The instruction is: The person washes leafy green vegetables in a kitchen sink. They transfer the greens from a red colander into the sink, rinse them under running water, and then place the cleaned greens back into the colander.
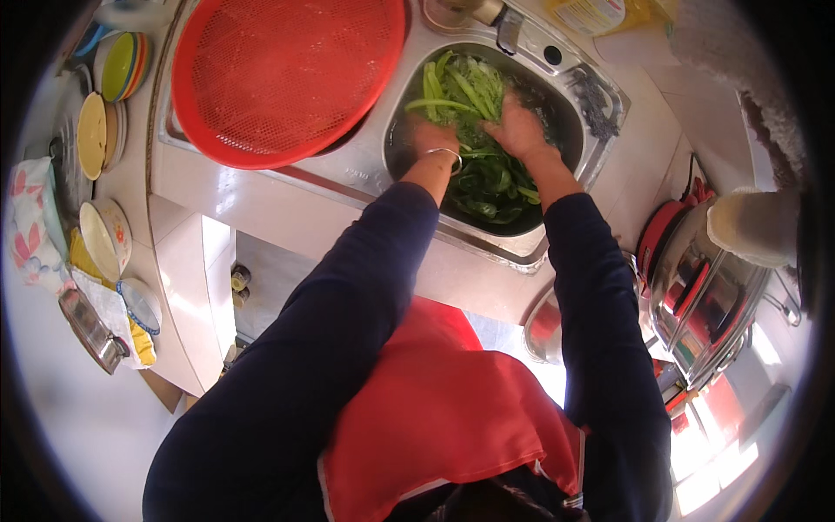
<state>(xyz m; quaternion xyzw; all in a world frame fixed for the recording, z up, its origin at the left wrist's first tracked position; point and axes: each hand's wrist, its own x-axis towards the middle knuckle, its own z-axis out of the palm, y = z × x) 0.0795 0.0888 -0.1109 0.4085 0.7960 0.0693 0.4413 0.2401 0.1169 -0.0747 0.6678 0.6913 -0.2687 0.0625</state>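
Leafy green vegetables (pixel 492 189) lie in water in the stainless steel sink basin (pixel 396 163). Their pale stems (pixel 466 91) point to the far side and the dark leaves are nearer me. At the left of the bunch is my left hand (pixel 436 137), a bracelet (pixel 450 152) on its wrist, with its blurred fingers closed about the greens. My right hand (pixel 520 125) grips the bunch from the right, thumb towards the stems. Water and leaves partly hide the fingertips of both hands.
A large red plastic colander (pixel 287 72) covers the left of the sink unit. The faucet (pixel 499 19) is behind the basin, near a bottle of yellow liquid (pixel 590 14). A dark scrubber (pixel 592 104) lies right of the basin. Bowls (pixel 104 238) line the left counter.
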